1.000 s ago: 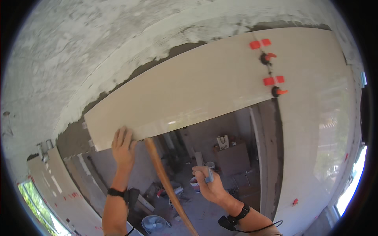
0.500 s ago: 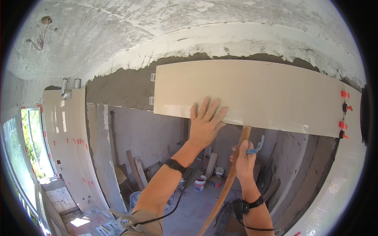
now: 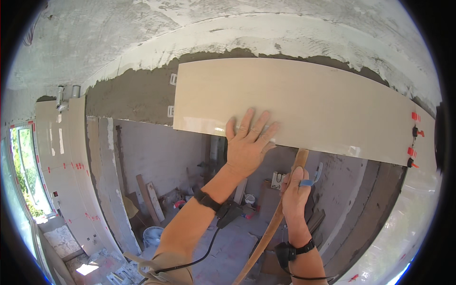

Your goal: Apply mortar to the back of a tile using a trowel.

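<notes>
A large glossy beige tile [image 3: 313,102] sits against the wall strip above the opening. My left hand [image 3: 247,151] lies on the tile's lower edge with fingers spread, palm toward it. My right hand [image 3: 295,194] is wrapped round a long wooden stick [image 3: 262,244], just below its top end. That end meets the underside of the tile, and the stick slants down to the lower left. A small blue and grey piece [image 3: 308,183] shows by my right hand's fingers; its kind is unclear. White tile clips [image 3: 173,79] poke out at the tile's left edge.
Red and black levelling clips [image 3: 416,117] stick out from the joint at right. Grey mortar [image 3: 126,97] covers the wall strip at left. Through the opening, boards [image 3: 149,199] lean and a bucket [image 3: 153,235] stands on the floor. A window [image 3: 31,166] is at far left.
The view has shifted, so the tile and room appear a little further left and higher. Both hands keep their places: the left on the tile, the right round the stick.
</notes>
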Demonstrator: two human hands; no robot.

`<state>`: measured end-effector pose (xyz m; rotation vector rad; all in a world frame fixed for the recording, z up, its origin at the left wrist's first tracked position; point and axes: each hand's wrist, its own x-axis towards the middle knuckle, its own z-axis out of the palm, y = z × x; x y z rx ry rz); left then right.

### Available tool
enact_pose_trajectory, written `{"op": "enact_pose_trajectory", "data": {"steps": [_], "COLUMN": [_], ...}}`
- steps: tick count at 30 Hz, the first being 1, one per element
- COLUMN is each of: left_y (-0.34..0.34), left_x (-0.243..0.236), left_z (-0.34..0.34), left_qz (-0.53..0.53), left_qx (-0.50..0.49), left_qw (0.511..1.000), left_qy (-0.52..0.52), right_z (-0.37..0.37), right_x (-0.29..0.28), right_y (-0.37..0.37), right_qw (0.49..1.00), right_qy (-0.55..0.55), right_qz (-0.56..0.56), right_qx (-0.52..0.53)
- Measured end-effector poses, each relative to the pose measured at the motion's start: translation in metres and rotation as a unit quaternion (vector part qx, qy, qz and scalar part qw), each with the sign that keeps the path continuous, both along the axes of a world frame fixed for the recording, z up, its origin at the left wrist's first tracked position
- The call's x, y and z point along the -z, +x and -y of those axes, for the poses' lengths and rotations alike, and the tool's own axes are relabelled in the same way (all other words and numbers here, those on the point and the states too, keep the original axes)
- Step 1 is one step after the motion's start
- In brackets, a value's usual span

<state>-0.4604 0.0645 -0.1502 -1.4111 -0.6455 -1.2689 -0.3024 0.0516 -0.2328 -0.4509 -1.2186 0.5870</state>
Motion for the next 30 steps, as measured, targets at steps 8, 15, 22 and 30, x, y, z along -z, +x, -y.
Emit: {"op": "enact_pose_trajectory", "data": {"steps": [8,15,22,30], "left_y": [0.009,0.006,-0.002,0.001], "left_x": [-0.001,0.000,-0.001,0.002], "left_z": [-0.001,-0.001,-0.002,-0.008], "left_qz": [-0.002,0.000,-0.004,-0.011], "left_qx": [-0.001,-0.005,-0.005,-0.101], "left_qw": [1.000,1.000,1.000,0.994], "left_qy": [0.006,0.009,0.016,-0.027], "right_z": [0.001,0.008,0.003,-0.006], "right_x": [0.001,-0.002,-0.001,0.001], "right_y": [0.006,0.006,-0.005,-0.003], "right_qw": [0.999,0.999,0.999,0.994], "right_qy": [-0.011,-0.022,-0.007,-0.026], "right_qz": [0.012,0.021,0.022,0.038], "right_qx": [0.029,0.016,0.025,0.095]}}
